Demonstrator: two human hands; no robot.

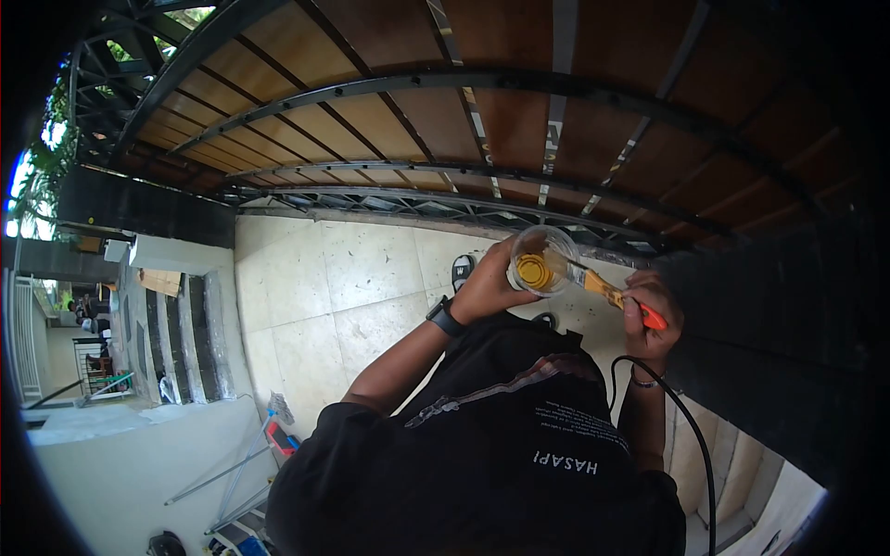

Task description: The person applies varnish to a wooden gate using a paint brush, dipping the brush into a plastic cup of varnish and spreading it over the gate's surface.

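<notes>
My left hand (pixel 493 282) is wrapped round a clear plastic cup (pixel 559 243) with amber liquid (pixel 534 271) in the bottom. In my right hand (pixel 653 313) is a paintbrush (pixel 603 289) with an orange handle end, gripped between thumb and fingers. The brush head points left and overlaps the cup's right rim in this view. Just beyond the cup rises a gate of brown wooden slats (pixel 399 116) in a dark metal frame. Its slats are paler on the left and darker on the right.
Pale floor tiles (pixel 306 278) with dark specks lie below me. To the left are steps (pixel 190 338) and a low wall (pixel 139 463). A stepladder (pixel 232 473) stands at the lower left. A black cable (pixel 700 426) runs down by my right arm, beside a dark panel (pixel 769 324).
</notes>
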